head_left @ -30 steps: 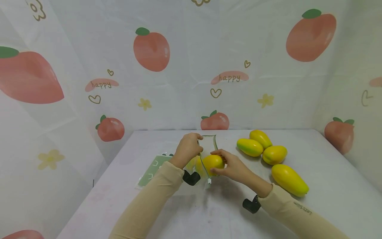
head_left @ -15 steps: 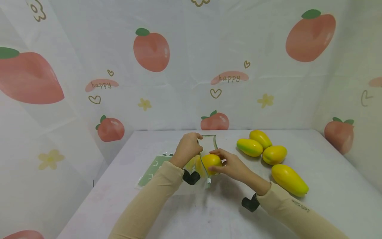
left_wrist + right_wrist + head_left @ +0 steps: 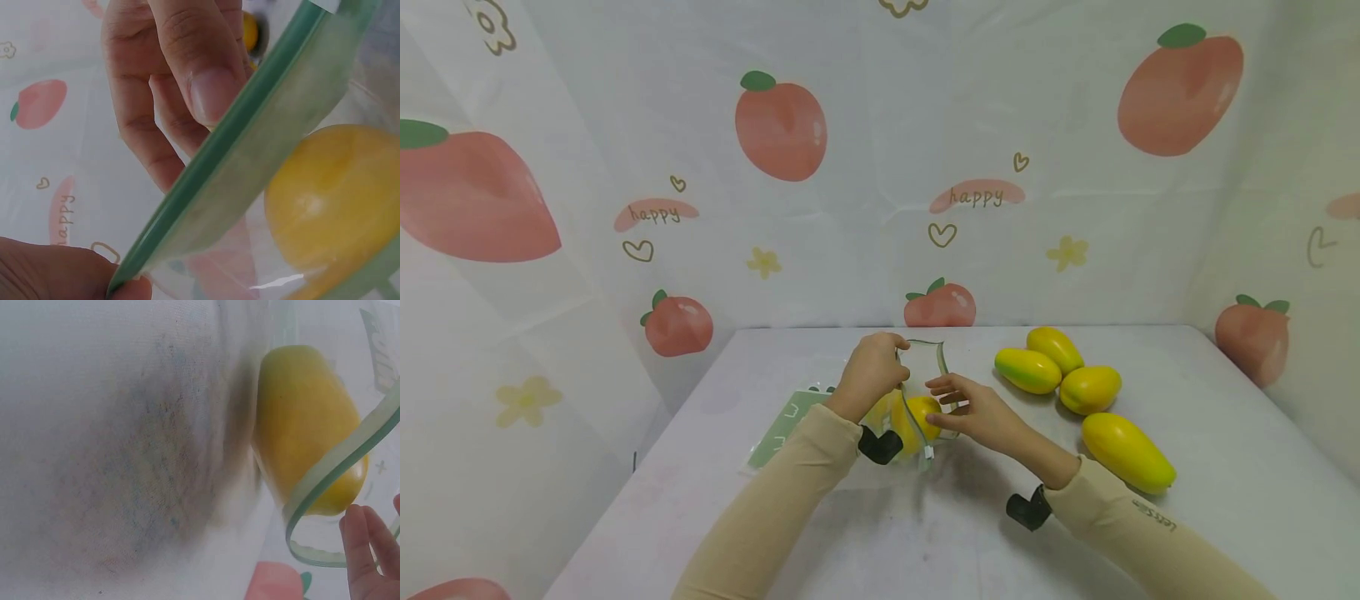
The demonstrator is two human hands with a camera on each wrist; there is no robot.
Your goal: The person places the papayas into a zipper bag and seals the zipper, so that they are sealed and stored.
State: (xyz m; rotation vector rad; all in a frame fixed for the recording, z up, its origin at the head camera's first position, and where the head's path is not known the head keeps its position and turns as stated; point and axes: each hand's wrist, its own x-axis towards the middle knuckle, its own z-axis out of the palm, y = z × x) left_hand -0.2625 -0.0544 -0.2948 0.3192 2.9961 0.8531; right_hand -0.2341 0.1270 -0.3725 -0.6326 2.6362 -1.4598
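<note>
My left hand (image 3: 874, 375) pinches the rim of a clear zip bag (image 3: 206, 169) with a green seal strip and a white slider. The bag's mouth gapes towards the right. Inside it lies a yellow mango (image 3: 923, 414), seen through the plastic in both wrist views. At the mouth is my right hand (image 3: 981, 410), its fingers loosely extended and no longer wrapped round the fruit. In the right wrist view its fingertips (image 3: 355, 519) are at the mango's near end; whether they still touch it is hard to tell.
Several more yellow mangoes (image 3: 1090, 389) lie on the right side of the white table (image 3: 925, 550). Left of the bag lies a flat green patterned packet (image 3: 786, 425), partly covered by the left arm. A fruit-print cloth (image 3: 865, 250) hangs behind the table.
The mango has slid leftward, deeper into the bag. My right hand has loosened its grip on it, fingers now extended. My left hand has stayed at the bag's rim.
</note>
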